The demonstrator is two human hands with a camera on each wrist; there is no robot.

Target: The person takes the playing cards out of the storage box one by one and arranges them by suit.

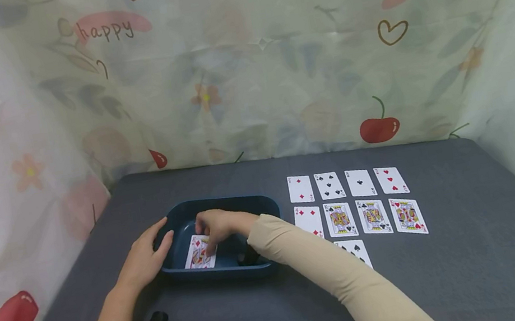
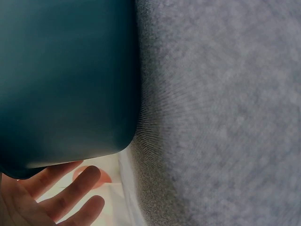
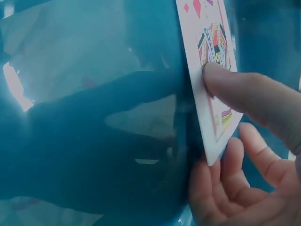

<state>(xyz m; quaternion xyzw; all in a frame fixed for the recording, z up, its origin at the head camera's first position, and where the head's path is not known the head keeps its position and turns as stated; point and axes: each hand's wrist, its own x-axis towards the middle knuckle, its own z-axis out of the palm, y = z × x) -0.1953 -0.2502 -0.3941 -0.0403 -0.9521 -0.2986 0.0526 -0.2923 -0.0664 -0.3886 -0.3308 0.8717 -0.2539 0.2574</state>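
Note:
A dark blue tray (image 1: 224, 203) sits on the grey table, left of centre. Inside it lies a red face card (image 1: 198, 253). My right hand (image 1: 215, 227) reaches into the tray and pinches this card. In the right wrist view the thumb (image 3: 244, 94) presses on the card's face (image 3: 209, 56) and the fingers curl beneath its edge, with the card lifted off the tray floor (image 3: 94, 141). My left hand (image 1: 143, 259) rests against the tray's left side. Its fingers (image 2: 61, 197) lie straight beside the tray wall (image 2: 66, 80).
Playing cards lie face up in rows right of the tray: a top row (image 1: 329, 185), a row with three kings (image 1: 374, 216), and one spade card (image 1: 354, 251) partly under my right forearm. A cherry-print curtain (image 1: 243, 72) encloses the table on three sides.

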